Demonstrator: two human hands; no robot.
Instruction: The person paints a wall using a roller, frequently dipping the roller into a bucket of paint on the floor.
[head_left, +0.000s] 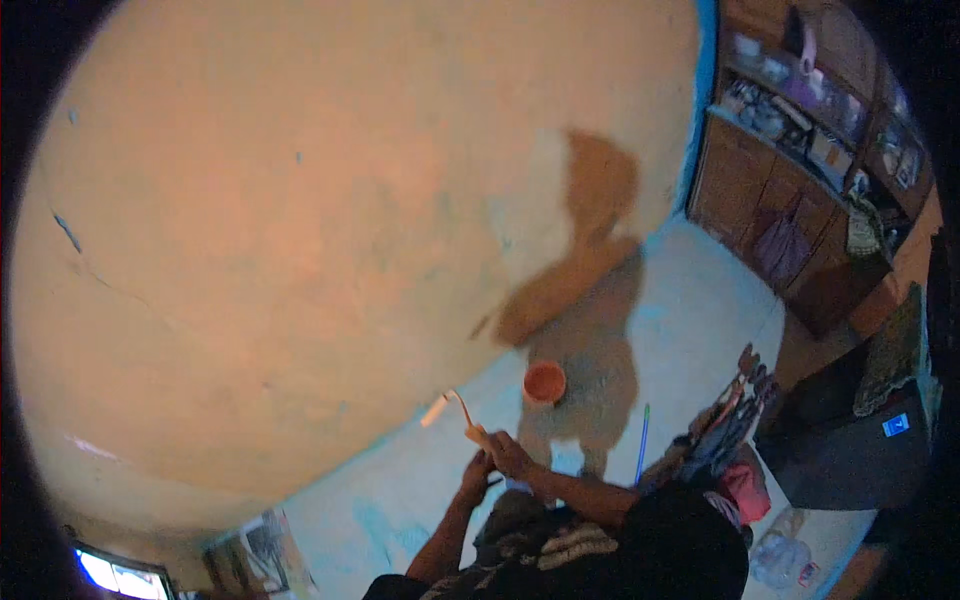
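Note:
A small paint roller (433, 411) with a pale sleeve and a bent wire frame points up and left, close to the lower edge of the peach wall (300, 300). My right hand (511, 456) is wrapped around its handle. Just below it, my left hand (474, 476) closes against the same handle, its fingers partly hidden. Whether the sleeve touches the wall I cannot tell. A round red-orange container (544, 382) stands on the pale floor beyond my right hand; its contents are not clear.
My shadow falls across wall and floor. A thin blue-green stick (643, 444) lies on the right. Beyond are a dark bundle (724, 427), a large black object (832, 457) with a blue label, clear plastic (784, 559) and a wooden cupboard (735, 165). A bright panel (120, 577) shows lower left.

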